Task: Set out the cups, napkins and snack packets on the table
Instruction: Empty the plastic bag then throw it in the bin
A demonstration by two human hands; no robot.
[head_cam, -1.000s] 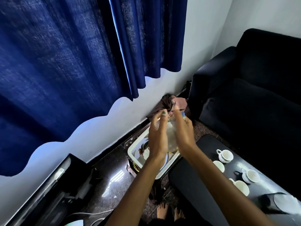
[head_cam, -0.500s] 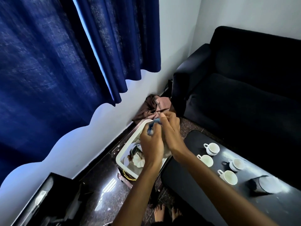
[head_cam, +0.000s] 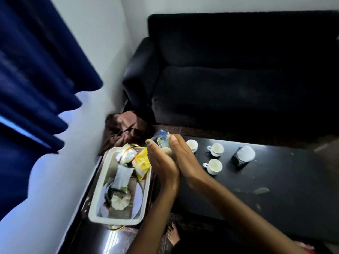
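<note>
At the centre of the frame the left hand [head_cam: 161,162] and right hand [head_cam: 185,158] press together around a clear snack packet [head_cam: 162,139] with a blue top, fingers curled on it, just above the left end of the black tabletop [head_cam: 275,180]. Three white cups [head_cam: 212,166] stand on the tabletop to the right of the hands, near a dark jar [head_cam: 243,156]. Lower left, a white tray [head_cam: 117,219] holds more packets [head_cam: 141,163]. A dark sofa [head_cam: 238,79] fills the upper right
</note>
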